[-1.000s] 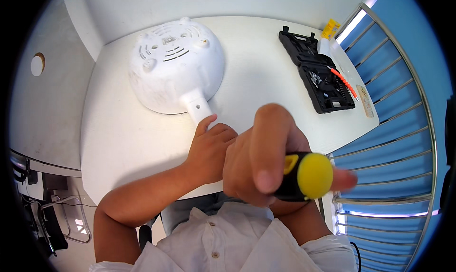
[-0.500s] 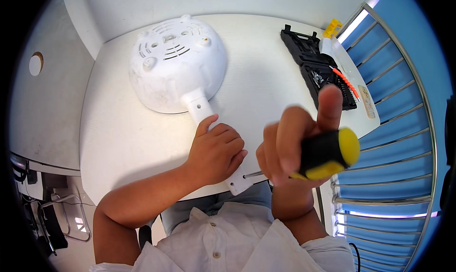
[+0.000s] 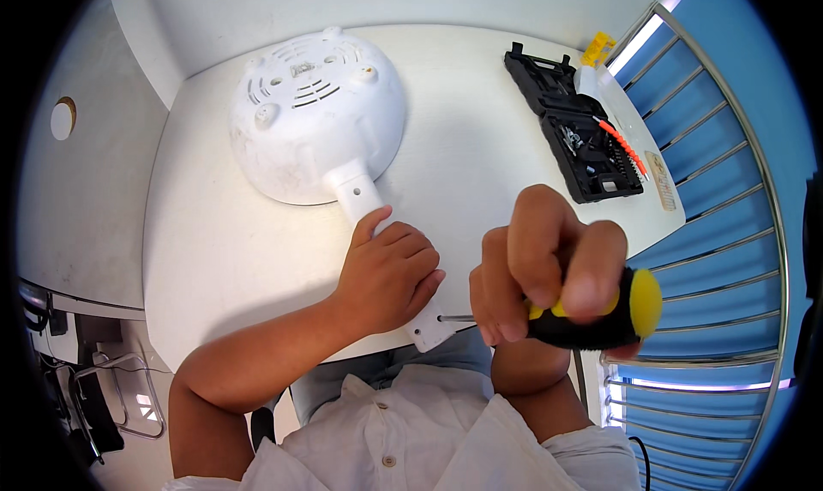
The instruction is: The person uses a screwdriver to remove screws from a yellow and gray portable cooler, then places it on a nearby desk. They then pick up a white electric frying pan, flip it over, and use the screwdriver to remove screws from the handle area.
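Toward half past three from the middle of the view, the right hand [image 3: 531,277] hangs raised over the near edge of the counter [image 3: 480,148], its forearm coming up from five o'clock and its fingers curled closely round the black and yellow grip of a screwdriver [image 3: 583,332]. That tool lies nearly level across the view, long axis from three o'clock to nine: the yellow butt faces three, and the thin metal shaft [image 3: 459,319] points to nine, its tip meeting a small dark hole near the end of a white handle [image 3: 357,201]; how deep it sits cannot be told. Just below the middle, toward six o'clock, the left hand [image 3: 386,272] lies knuckles up, fingers bent over the handle and closed on it, one finger stretched toward one o'clock, with its forearm slanting in from seven. Between them the hands thus hold tool and handle. The handle belongs to a white pan [image 3: 317,148], bottom up toward eleven o'clock, its vents and feet uppermost; the handle's long axis runs from the pan down to five o'clock, its end reaching past the counter's edge. At two o'clock rests a black tool case [image 3: 534,86].
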`<state>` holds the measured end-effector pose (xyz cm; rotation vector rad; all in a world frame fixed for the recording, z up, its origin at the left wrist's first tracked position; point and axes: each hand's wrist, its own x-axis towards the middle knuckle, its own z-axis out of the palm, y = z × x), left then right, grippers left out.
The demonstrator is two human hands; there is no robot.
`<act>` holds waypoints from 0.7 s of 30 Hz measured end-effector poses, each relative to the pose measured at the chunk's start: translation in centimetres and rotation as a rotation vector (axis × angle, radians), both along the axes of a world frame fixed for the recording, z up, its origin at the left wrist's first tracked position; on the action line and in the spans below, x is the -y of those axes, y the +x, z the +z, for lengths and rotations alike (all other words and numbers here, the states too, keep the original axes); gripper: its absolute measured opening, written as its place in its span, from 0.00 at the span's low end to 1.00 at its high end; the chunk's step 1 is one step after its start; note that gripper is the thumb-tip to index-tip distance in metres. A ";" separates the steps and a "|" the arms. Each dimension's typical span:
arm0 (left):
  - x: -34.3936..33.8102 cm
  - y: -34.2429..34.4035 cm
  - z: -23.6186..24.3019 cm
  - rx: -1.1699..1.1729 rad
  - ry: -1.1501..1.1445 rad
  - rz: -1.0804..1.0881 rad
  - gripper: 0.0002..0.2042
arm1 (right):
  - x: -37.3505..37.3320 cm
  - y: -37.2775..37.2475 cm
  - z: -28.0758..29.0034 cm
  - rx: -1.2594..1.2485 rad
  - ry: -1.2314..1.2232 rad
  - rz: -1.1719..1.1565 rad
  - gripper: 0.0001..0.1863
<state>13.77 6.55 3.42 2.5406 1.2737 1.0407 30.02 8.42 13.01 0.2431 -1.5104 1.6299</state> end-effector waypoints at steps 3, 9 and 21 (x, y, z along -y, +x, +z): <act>0.0 -0.2 -0.1 0.033 0.029 -0.005 0.03 | -1.1 -0.3 -0.6 -0.048 0.000 0.172 0.20; -0.2 -0.1 0.2 -0.009 -0.052 -0.011 0.04 | -0.1 -1.0 -0.3 -0.117 -0.128 0.141 0.23; -0.2 -0.1 0.3 -0.019 -0.024 -0.013 0.04 | -0.1 -0.6 -0.1 -0.106 -0.170 0.109 0.17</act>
